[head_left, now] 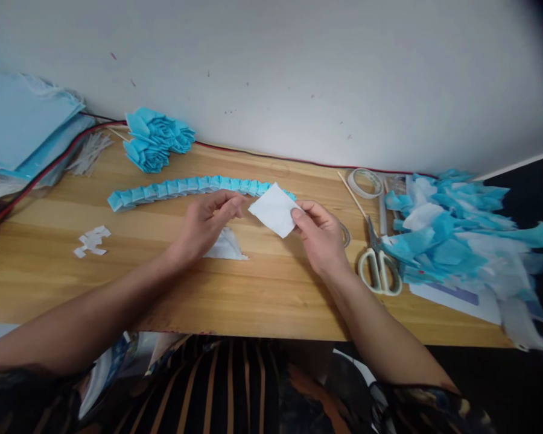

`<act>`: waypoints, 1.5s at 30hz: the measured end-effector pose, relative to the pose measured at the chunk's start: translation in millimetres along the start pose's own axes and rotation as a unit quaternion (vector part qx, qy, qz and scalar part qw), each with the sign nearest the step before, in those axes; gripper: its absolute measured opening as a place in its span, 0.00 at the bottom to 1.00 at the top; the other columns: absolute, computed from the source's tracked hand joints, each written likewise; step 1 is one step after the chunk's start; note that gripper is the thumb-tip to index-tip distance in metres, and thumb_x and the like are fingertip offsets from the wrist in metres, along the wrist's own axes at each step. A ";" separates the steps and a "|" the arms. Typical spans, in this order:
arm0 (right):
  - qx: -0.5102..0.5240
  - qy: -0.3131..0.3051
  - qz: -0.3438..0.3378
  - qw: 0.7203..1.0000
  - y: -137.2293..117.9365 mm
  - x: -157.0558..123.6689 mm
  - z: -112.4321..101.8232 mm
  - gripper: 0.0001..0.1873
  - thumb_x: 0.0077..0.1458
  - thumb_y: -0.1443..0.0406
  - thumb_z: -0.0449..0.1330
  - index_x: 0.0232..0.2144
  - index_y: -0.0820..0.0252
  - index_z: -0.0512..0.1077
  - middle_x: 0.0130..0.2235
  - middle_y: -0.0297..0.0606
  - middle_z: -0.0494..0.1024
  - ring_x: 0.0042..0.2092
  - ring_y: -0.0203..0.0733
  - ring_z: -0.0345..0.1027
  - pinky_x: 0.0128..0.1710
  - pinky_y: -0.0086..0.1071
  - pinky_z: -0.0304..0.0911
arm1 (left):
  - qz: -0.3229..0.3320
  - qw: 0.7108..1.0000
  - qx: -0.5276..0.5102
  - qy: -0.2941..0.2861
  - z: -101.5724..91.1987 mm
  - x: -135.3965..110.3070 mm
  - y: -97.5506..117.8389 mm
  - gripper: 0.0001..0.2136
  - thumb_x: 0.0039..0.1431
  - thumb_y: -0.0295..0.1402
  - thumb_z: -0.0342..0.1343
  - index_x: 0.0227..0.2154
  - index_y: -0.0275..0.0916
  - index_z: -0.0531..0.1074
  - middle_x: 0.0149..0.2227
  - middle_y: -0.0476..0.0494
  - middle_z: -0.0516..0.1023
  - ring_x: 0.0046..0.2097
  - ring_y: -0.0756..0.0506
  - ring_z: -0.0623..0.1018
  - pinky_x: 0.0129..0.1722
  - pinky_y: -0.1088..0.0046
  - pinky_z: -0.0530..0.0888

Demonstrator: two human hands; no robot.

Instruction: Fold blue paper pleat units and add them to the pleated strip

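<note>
My right hand pinches a small white paper square by its right corner, holding it above the wooden table. My left hand hovers just left of the square with fingers curled together; nothing shows between them. Under the left hand lies a white folded paper piece. Behind both hands stretches a long pleated blue paper strip, and farther back sits a blue folded paper flower.
Scissors lie right of my right hand, beside a heap of blue and white paper scraps, a tape roll and a thin stick. Blue sheets stack at far left. Small white scraps lie on the left. A red cable runs along the wall.
</note>
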State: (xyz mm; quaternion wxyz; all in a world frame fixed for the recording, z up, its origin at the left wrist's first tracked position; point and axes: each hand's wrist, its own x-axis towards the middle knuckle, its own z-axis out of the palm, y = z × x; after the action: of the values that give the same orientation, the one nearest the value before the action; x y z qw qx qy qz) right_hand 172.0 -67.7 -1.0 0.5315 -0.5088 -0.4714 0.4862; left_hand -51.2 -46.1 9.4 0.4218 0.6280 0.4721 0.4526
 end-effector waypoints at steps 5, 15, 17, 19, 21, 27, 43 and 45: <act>-0.024 0.043 -0.060 0.997 0.6 -1.2 0.4 0.06 0.57 0.58 0.66 0.36 0.51 0.79 0.36 0.33 0.81 0.37 0.39 0.73 0.40 0.36 0.71 | 0.017 0.999 0.025 -0.039 -3.3 -9.3 10.0 0.16 0.65 0.45 0.57 0.26 0.42 0.77 0.30 0.47 0.81 0.35 0.45 0.77 0.39 0.69 0.73; -0.270 -0.101 -0.382 0.878 -6.1 -8.8 -2.6 0.18 0.60 0.74 0.58 0.39 0.44 0.81 0.44 0.33 0.84 0.46 0.44 0.77 0.47 0.45 0.71 | -0.108 0.971 -0.139 -0.160 -1.9 -4.1 -2.1 0.21 0.64 0.53 0.59 0.28 0.40 0.79 0.30 0.42 0.82 0.32 0.46 0.78 0.37 0.68 0.75; -0.268 -0.118 -0.379 0.878 -5.8 -8.3 -3.4 0.19 0.59 0.74 0.58 0.40 0.43 0.81 0.47 0.34 0.83 0.50 0.45 0.76 0.51 0.48 0.70 | -0.122 0.976 -0.124 -0.133 -1.1 -3.4 -2.4 0.16 0.60 0.48 0.63 0.27 0.40 0.77 0.29 0.45 0.82 0.32 0.46 0.78 0.37 0.69 0.75; -0.246 -0.127 -0.330 0.902 -5.5 -8.0 -4.9 0.19 0.60 0.72 0.58 0.42 0.43 0.81 0.54 0.34 0.81 0.57 0.47 0.74 0.59 0.53 0.66 | -0.124 0.978 -0.125 -0.116 -0.3 -3.2 -1.4 0.14 0.60 0.47 0.62 0.28 0.40 0.78 0.29 0.46 0.82 0.33 0.46 0.79 0.37 0.68 0.76; -0.170 -0.121 -0.239 0.948 -4.4 -7.3 -6.5 0.16 0.64 0.66 0.58 0.49 0.42 0.80 0.61 0.34 0.77 0.64 0.49 0.68 0.65 0.54 0.62 | -0.120 0.979 -0.125 -0.110 0.1 -3.5 0.7 0.14 0.60 0.46 0.61 0.29 0.40 0.78 0.30 0.45 0.83 0.33 0.46 0.79 0.38 0.68 0.77; 0.092 -0.112 0.053 0.988 1.5 -1.4 -2.6 0.29 0.61 0.41 0.60 0.57 0.47 0.74 0.59 0.41 0.79 0.57 0.48 0.74 0.52 0.46 0.74 | -0.102 0.980 -0.104 -0.132 -1.2 -5.8 8.7 0.14 0.61 0.43 0.60 0.25 0.41 0.78 0.28 0.48 0.82 0.31 0.47 0.78 0.34 0.71 0.75; 0.115 -0.091 0.131 0.980 -5.8 0.4 -1.0 0.16 0.44 0.55 0.74 0.29 0.53 0.73 0.29 0.29 0.74 0.31 0.37 0.67 0.35 0.35 0.67 | -0.105 0.980 -0.060 -0.156 -1.2 -4.9 -0.7 0.13 0.61 0.44 0.60 0.28 0.41 0.80 0.28 0.47 0.82 0.31 0.46 0.78 0.33 0.71 0.73; 0.121 -0.089 0.131 0.980 -5.2 0.6 -1.3 0.15 0.44 0.56 0.74 0.30 0.53 0.74 0.29 0.29 0.74 0.31 0.36 0.67 0.35 0.34 0.67 | -0.110 0.980 -0.067 -0.153 -1.4 -4.7 1.5 0.12 0.60 0.44 0.60 0.29 0.41 0.80 0.28 0.48 0.82 0.32 0.45 0.78 0.34 0.71 0.73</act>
State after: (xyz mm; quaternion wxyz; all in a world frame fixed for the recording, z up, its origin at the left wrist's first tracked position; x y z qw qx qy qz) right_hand 173.5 -67.2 4.1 0.4767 -0.4525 -0.3840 0.6485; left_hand -52.9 -50.8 10.4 0.5772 0.6046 0.4366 0.3326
